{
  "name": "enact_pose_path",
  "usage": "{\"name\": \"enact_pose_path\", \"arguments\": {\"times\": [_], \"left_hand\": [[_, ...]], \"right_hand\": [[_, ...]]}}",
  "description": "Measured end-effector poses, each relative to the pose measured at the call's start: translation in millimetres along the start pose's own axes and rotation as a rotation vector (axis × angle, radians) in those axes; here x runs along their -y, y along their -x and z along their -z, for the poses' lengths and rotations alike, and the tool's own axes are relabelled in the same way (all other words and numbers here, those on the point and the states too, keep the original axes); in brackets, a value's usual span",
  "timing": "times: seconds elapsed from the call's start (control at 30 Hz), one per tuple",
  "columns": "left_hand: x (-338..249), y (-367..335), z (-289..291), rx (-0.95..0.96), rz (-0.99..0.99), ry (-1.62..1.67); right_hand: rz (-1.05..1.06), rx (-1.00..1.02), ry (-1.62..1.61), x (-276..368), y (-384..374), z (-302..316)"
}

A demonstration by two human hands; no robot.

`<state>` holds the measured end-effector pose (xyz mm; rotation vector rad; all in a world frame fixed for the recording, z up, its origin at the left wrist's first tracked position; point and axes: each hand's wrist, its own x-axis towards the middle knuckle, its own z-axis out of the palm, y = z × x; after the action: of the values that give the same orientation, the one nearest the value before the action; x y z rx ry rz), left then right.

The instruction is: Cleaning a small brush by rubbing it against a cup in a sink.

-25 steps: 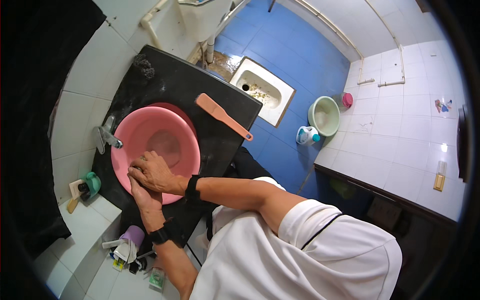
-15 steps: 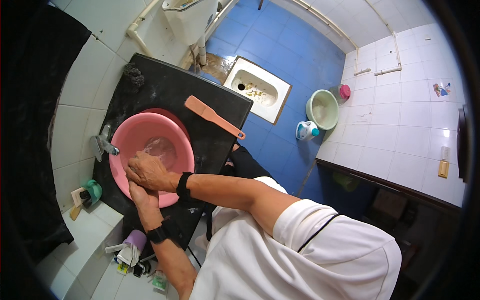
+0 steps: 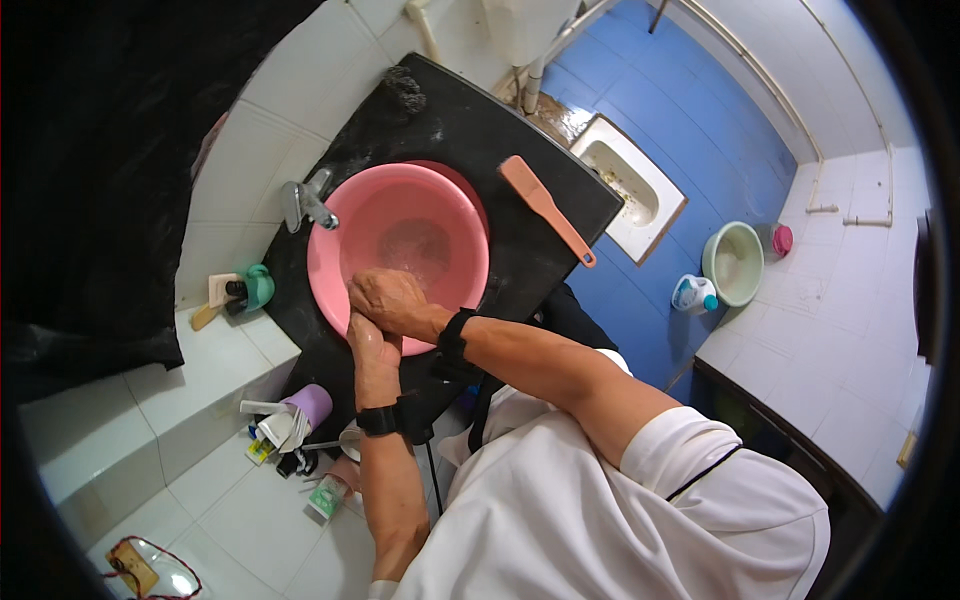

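A pink basin [image 3: 325, 270] with shallow water in its bottom stands on the black countertop [image 3: 460, 120]. Over the basin's near side, my right hand [image 3: 395, 300] lies across my left hand [image 3: 370, 340], its fingers curled round it. Both hands look wet. The left fingers are tucked beneath the right hand, so their shape is hidden, and anything between the palms cannot be seen. Part of another pink rim [image 3: 470, 190] shows behind the basin. A chrome faucet [image 3: 312, 203] rises at its left edge, with no stream visible.
An orange long-handled brush [image 3: 547, 210] lies right of the basin. A dark scrubber [image 3: 404, 92] sits at the back. On the left ledge is a green container [image 3: 259, 288]; below it, a purple cup [image 3: 310, 403]. A squat toilet [image 3: 650, 190] and green basin [image 3: 735, 262] are farther right.
The view has shifted, so the basin and counter appear farther right and somewhat higher. My hands stay clasped together, now closer to the basin's near rim.
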<state>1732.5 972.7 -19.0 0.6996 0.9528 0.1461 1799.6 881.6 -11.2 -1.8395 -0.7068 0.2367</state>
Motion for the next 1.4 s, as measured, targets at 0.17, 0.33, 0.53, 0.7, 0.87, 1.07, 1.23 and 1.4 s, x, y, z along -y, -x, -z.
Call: {"name": "enact_pose_path", "arguments": {"times": [0.17, 0.33, 0.53, 0.7, 0.87, 1.07, 1.23, 1.4], "left_hand": [[-24, 8, 44, -0.075, -0.013, -0.030], [-70, 35, 76, -0.066, -0.230, 0.023], [-78, 57, 129, -0.194, -0.288, 0.160], [-59, 49, 150, -0.500, -0.453, -0.162], [-34, 47, 166, -0.532, -0.573, -1.068], [-36, 70, 132, -0.766, -0.660, -1.613], [-59, 72, 90, -0.579, -0.989, -1.419], [-61, 16, 86, -0.493, -0.754, -1.257]], "right_hand": [[-0.102, 0.234, -0.098, 15, -2, 4], [-0.170, 0.006, -0.079, -34, 13, 99], [-0.224, -0.303, 0.353, -71, 54, 215], [-0.424, -0.173, 0.611, -85, 85, 232], [-0.442, -0.091, 0.688, -85, 89, 213], [-0.475, -0.186, 0.656, -91, 93, 215], [-0.591, -0.045, 0.649, -103, 100, 221], [-0.411, -0.210, 0.267, -79, 74, 193]]}}
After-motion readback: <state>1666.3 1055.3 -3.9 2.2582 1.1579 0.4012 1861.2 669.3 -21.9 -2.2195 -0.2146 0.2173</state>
